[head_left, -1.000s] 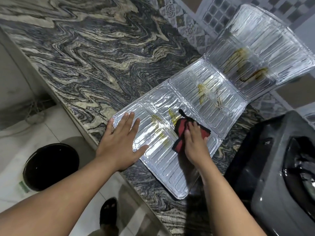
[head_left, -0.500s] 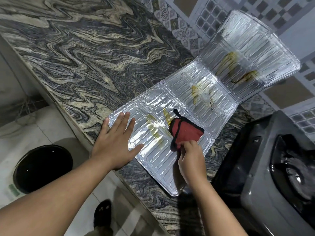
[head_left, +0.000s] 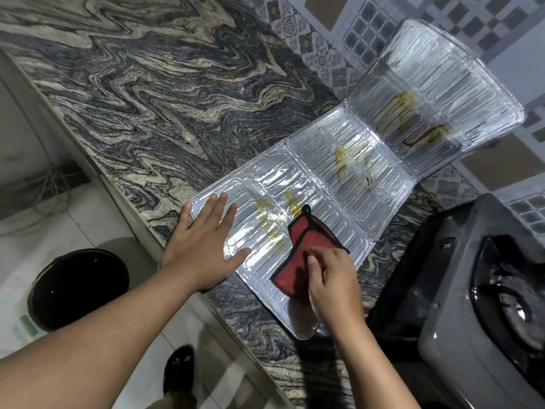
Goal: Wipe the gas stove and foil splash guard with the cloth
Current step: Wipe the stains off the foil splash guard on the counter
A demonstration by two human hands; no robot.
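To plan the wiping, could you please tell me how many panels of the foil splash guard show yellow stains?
3: the near panel flat under both hands, the middle panel flat on the counter, and the far panel tilted up against the wall.

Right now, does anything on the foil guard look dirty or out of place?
Yes. The foil splash guard lies flat on the counter instead of standing, and yellow-brown grease streaks mark all three panels. The red cloth has not reached the far ones.

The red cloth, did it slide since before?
Yes. The red cloth slid back along the foil splash guard, away from the yellow stain toward the guard's near end, under the right hand.
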